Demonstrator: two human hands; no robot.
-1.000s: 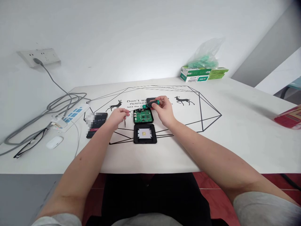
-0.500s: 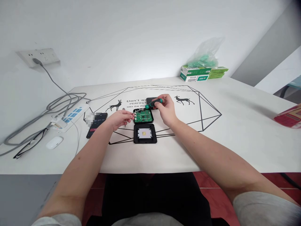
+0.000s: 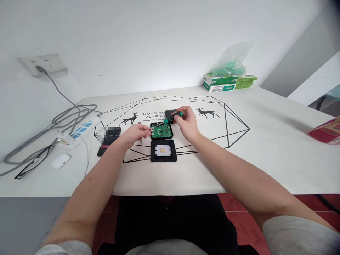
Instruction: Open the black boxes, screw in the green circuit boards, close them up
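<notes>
Green circuit board | sat exposed, black square lid off at 6 o'clock | gripped green-black screwdriver, right hand | pinched, left hand; contents, remainder unclear

here's the board in its case, cover right in front; phone off to the left, strip further left, glasses left again; and back right, boxes with a bag on top!

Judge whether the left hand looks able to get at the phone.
Likely yes: the phone lies just beside the left hand, nothing visible between them, though its fingers are occupied near the screwdriver.
</notes>
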